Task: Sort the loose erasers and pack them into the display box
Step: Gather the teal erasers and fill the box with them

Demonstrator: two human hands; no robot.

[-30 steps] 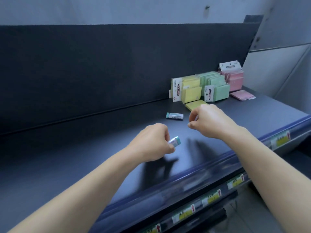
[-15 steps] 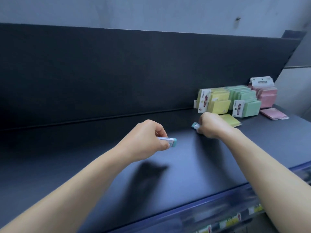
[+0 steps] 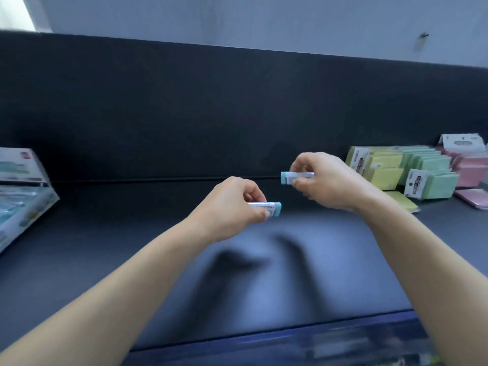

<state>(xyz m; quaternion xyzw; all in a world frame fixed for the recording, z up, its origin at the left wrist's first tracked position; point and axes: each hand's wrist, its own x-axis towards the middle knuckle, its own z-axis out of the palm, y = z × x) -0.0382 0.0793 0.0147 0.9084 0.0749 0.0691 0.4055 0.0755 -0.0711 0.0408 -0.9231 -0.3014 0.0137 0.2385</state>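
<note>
- The dark shelf (image 3: 132, 247) is bounded nearest by a blue front edge, and the shadows of both arms are cast on it.
- An eraser (image 3: 266, 206), white-sleeved with its teal end pointing right, is pinched between the thumb and curled fingers of the left hand (image 3: 229, 207), above the shelf.
- A second eraser (image 3: 293, 177), teal end pointing left, is gripped in the curled fingers of the right hand (image 3: 327, 180), slightly farther back.
- The display box (image 3: 23, 196) is seen at the far left, well apart from both hands.
- Sticky note packs (image 3: 433, 178) in yellow, green and pink are ranged at the right rear, by the back panel (image 3: 211, 114).
</note>
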